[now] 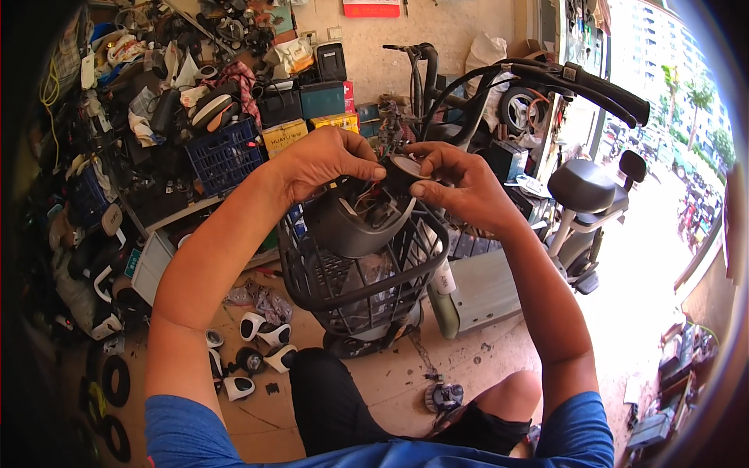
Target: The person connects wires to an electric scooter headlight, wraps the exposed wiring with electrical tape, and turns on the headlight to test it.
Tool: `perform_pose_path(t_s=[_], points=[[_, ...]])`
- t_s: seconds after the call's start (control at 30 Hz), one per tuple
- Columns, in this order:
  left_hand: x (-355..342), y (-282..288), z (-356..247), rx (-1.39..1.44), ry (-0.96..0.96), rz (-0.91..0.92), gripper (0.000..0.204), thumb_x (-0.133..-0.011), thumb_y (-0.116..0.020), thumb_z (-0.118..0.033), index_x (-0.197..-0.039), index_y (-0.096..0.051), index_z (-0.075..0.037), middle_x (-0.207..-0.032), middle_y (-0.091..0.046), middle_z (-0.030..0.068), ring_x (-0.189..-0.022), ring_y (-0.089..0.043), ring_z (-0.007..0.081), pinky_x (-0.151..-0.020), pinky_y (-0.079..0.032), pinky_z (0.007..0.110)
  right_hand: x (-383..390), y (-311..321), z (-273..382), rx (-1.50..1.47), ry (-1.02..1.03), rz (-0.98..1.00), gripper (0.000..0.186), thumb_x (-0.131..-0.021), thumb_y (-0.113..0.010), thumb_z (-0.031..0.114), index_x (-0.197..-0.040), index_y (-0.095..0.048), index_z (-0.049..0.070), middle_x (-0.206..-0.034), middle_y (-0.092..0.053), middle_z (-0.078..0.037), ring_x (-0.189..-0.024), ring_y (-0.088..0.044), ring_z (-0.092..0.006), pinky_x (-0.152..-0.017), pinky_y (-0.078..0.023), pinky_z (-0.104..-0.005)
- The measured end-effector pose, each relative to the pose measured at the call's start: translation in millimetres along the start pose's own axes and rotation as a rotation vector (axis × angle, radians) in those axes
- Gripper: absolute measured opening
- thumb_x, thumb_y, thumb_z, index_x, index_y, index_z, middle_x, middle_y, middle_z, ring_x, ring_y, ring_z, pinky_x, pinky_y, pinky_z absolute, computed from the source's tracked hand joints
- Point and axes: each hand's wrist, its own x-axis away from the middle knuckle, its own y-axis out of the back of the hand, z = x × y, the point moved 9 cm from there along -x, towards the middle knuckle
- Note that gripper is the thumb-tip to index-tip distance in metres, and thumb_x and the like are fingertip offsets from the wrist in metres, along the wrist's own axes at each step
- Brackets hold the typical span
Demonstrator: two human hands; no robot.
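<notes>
Both my arms reach forward over an electric bike's front basket. My right hand (452, 178) grips the rim of a small round part with a pale face (408, 166), thumb below and fingers above. My left hand (331, 165) is closed in a pinch beside it; what lies between thumb and finger is too small to make out. Just under the hands, a dark plastic housing (355, 234) sits open with loose thin wires (367, 204) inside. It rests at the top of the black basket (367, 296). My fingers partly hide the wires' upper ends.
White-and-black lamp-like parts (265, 329) lie on the floor at left, near a crumpled plastic bag (269, 300). A blue crate (226, 156) and piled parts fill the far left. The bike's handlebar (593, 86) extends rightward; a black seat (581, 187) stands at right.
</notes>
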Motion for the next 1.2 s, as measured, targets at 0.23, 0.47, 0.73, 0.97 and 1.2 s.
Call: perform_pose_path(t_s=[0.23, 0.47, 0.73, 0.97, 1.2], points=[[10, -3, -5, -0.035, -0.001, -0.014, 0.024, -0.088, -0.085, -0.016, -0.101, -0.074, 0.001, -0.088, -0.072, 0.0032, -0.083, -0.066, 0.0112, -0.076, -0.051, 0.026, -4, 0, -7, -0.004, -0.081, -0.047, 0.029, -0.087, -0.087, 0.017, -0.096, -0.064, 0.001, -0.133, -0.065, -0.010, -0.094, -0.062, -0.0086, -0.083, -0.053, -0.0254], [12, -3, -15, -0.350, -0.192, -0.181, 0.019, -0.096, -0.075, -0.017, -0.098, -0.074, 0.002, -0.089, -0.073, 0.0018, -0.078, -0.064, 0.0080, -0.072, -0.051, 0.026, -4, -1, 9, 0.243, -0.044, -0.092, 0.039, -0.081, -0.089, 0.024, -0.101, -0.069, -0.002, -0.114, -0.072, -0.014, -0.094, -0.065, -0.0136, -0.085, -0.053, -0.0305], [29, -12, -35, -0.670, -0.442, -0.393, 0.017, -0.095, -0.071, -0.011, -0.099, -0.072, 0.005, -0.083, -0.072, 0.0065, -0.076, -0.062, 0.0093, -0.068, -0.051, 0.030, -26, -21, 49, 0.651, -0.240, 0.144, 0.059, -0.080, -0.080, 0.046, -0.111, -0.071, -0.004, -0.099, -0.074, -0.020, -0.091, -0.072, -0.0295, -0.082, -0.056, -0.0398], [25, -14, -33, -0.624, -0.398, -0.325, 0.019, -0.096, -0.069, -0.013, -0.102, -0.073, 0.005, -0.084, -0.073, 0.0090, -0.076, -0.064, 0.0109, -0.070, -0.052, 0.031, -28, -34, 53, 0.808, -0.082, 0.215, 0.058, -0.083, -0.076, 0.049, -0.107, -0.071, -0.004, -0.091, -0.073, -0.021, -0.084, -0.072, -0.0355, -0.078, -0.055, -0.0435], [24, -19, -39, -0.651, -0.514, -0.275, 0.019, -0.094, -0.067, -0.010, -0.101, -0.076, 0.005, -0.087, -0.077, 0.0141, -0.078, -0.071, 0.0148, -0.072, -0.054, 0.033, -36, -42, 62, 0.999, -0.062, 0.273, 0.060, -0.083, -0.074, 0.054, -0.099, -0.073, -0.004, -0.085, -0.072, -0.022, -0.082, -0.071, -0.0372, -0.077, -0.055, -0.0449]])
